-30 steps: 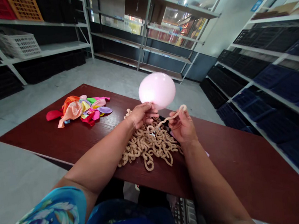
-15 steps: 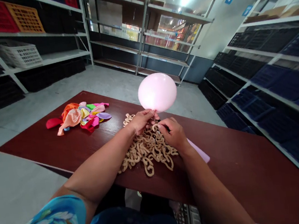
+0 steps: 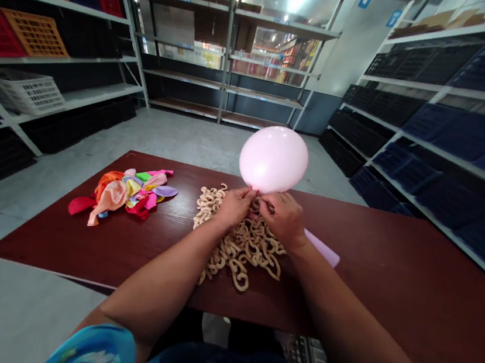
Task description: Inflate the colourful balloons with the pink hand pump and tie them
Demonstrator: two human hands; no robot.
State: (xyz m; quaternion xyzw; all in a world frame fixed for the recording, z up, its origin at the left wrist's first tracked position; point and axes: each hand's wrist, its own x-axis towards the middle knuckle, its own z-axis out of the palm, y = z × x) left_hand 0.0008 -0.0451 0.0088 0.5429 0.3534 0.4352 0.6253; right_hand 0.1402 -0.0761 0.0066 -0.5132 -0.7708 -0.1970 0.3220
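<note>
An inflated pale pink balloon stands above the far side of the pile, its neck end pointing down toward me. My left hand pinches it at the neck. Close by on the right, my right hand is closed, thumb and finger together just below the balloon; whatever they grip is too small and covered to make out. Under both hands spreads a heap of tan curled pieces, partly hidden by the hands. A flat-looking lilac strip shows beside my right forearm, which covers part of it.
Several uninflated balloons of many colours lie in a loose pile on the left of the dark red-brown table. Shelving stands behind, with crates on the left racks and dark bins on the right.
The pink balloon has shifted right and slightly down, tilting in that direction. My right hand has turned and come closer to its neck. My left hand keeps its pinch. The view moved slightly.
</note>
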